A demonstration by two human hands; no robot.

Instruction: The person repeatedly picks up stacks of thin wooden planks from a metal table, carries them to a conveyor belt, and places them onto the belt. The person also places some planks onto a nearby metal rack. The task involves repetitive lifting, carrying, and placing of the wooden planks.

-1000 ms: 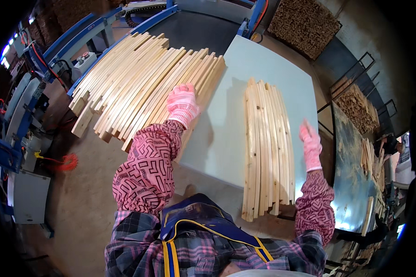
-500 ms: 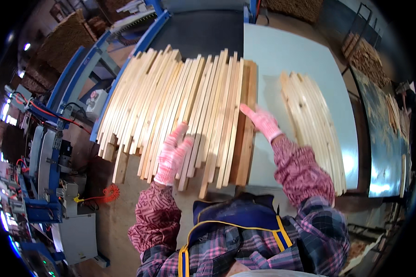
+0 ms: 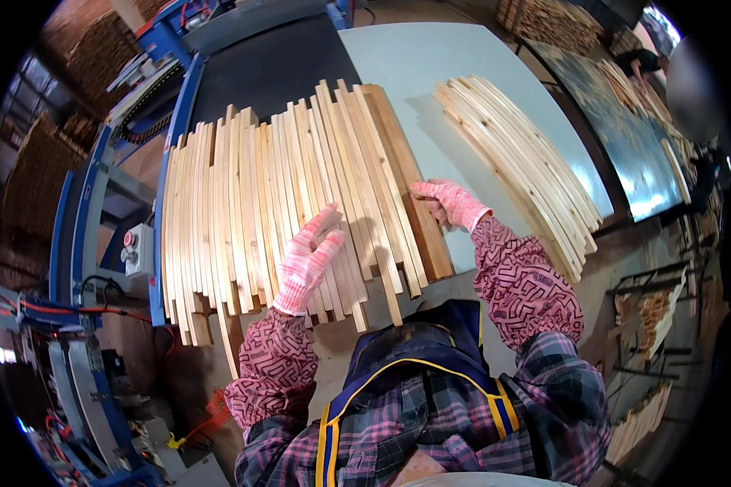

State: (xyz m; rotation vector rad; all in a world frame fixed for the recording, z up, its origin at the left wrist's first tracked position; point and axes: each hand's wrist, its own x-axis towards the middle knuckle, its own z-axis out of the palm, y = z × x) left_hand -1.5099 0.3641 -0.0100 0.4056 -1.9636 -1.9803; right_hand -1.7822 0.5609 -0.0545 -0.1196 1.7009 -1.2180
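A wide row of pale wooden strips (image 3: 260,195) lies side by side, with uneven ends. My left hand (image 3: 304,261), in a pink-and-white knit glove, rests over the strips right of the row's middle, fingers stretched forward and thumb apart. Along the row's right side runs a thicker brown wooden board (image 3: 406,174). My right hand (image 3: 455,203), gloved alike, is at this board's right edge, fingers loosely bent and thumb apart; nothing shows between them. Whether its fingertips touch the board I cannot tell. A second bundle of strips (image 3: 520,154) lies farther right.
Pale sheet surface (image 3: 414,65) lies under the right bundle, beside a black belt-like surface (image 3: 276,73) behind the row. A blue machine frame (image 3: 161,243) with a button box (image 3: 138,250) borders the left. Another table (image 3: 625,146) with strips stands at right; a person (image 3: 646,63) is beyond it.
The view has turned to the right, so the row now stands more upright in it. My right hand's fingers have bent from pointing at the strips. My left hand still lies over the row.
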